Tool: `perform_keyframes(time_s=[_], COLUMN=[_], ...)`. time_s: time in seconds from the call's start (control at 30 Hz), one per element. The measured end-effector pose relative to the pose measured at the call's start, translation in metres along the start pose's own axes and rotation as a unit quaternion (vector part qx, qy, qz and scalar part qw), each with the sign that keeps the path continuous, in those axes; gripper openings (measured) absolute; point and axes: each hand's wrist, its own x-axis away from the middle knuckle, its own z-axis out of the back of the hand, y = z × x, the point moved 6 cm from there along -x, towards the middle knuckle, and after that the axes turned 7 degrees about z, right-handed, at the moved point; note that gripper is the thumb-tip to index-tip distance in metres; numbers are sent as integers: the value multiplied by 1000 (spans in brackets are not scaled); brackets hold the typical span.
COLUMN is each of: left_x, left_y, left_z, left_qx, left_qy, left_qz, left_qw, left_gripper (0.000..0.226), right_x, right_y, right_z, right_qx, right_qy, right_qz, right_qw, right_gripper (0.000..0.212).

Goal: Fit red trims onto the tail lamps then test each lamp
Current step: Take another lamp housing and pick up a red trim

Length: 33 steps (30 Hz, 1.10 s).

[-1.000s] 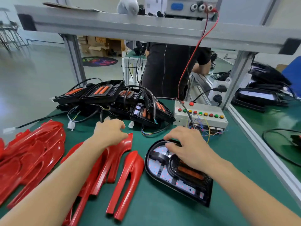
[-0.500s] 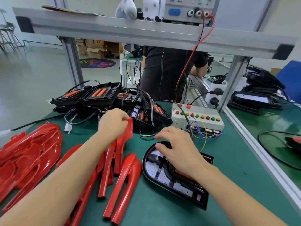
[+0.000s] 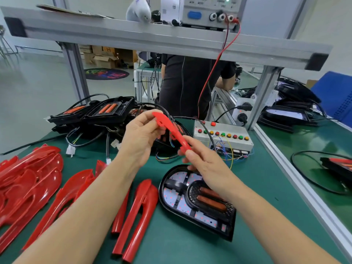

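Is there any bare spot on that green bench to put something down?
Yes: bare green mat lies between the tail lamp and the bench's right rail, below the button box. The near edge below the lamp is also bare. The left is crowded with red trims, the back with wired lamps.

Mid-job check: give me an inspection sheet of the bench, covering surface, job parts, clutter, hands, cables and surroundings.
Surface: green bench mat.
Job's things: red trim held in the air; open tail lamp flat on the mat below; loose red trims beside it; more tail lamps piled behind.
Clutter: nothing seen.
Hands: left hand and right hand each pinch one end of the trim.
Cables: red lead drops from the power supply; coloured wires trail from the button test box.
Surroundings: a person in black stands behind the bench.
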Motion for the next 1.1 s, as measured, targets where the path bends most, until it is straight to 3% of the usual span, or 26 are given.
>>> perform_keyframes(time_s=[0.07, 0.13, 0.17, 0.2, 0.3, 0.37, 0.4, 0.53, 0.6, 0.67, 0.77, 0.83, 0.93, 1.0, 1.1], left_x=[0, 0, 1, 2, 13, 19, 21, 26, 31, 29, 26, 23, 21, 19, 14], left_y=[-12, -28, -37, -47, -75, -79, -78, -76, -78, -78, -82, -85, -92, -100, -106], left_z=[-3, 2, 8, 14, 23, 23, 21, 14, 13, 14, 6, 2, -6, -11, -22], left_qx=[-4, -141, -248, -369, -649, -698, -692, -585, -627, -683, -691, -624, -437, -324, -243], left_qy=[-6, 16, 30, 30, -49, -54, -46, -102, -131, -117, -108, -91, -68, -61, -61], left_qz=[20, 53, 79, 105, 164, 202, 220, 281, 278, 256, 220, 204, 218, 260, 288], left_qw=[1000, 989, 965, 923, 741, 685, 686, 754, 716, 674, 680, 749, 870, 908, 924], left_gripper=[23, 27, 29, 30, 19, 22, 23, 26, 18, 28, 29, 23, 24, 18, 22], right_x=[6, 12, 16, 20, 34, 42, 45, 50, 51, 53, 57, 61, 67, 69, 70], right_y=[1, 2, 2, 4, 15, 20, 24, 34, 35, 35, 35, 35, 33, 30, 25], right_z=[17, 39, 49, 58, 74, 77, 78, 77, 76, 75, 76, 78, 83, 85, 85], right_qx=[3, 65, 103, 140, 222, 243, 248, 277, 287, 288, 284, 295, 313, 337, 379], right_qy=[22, 31, 27, 18, -25, -49, -56, -71, -75, -78, -75, -66, -30, -4, 16], right_qz=[6, 24, 30, 30, 10, 11, 10, 11, 17, 22, 20, 18, 16, 20, 30], right_qw=[1000, 997, 994, 989, 975, 969, 967, 958, 955, 954, 956, 953, 949, 941, 925], right_gripper=[32, 34, 33, 31, 23, 24, 24, 25, 25, 24, 24, 25, 25, 25, 27])
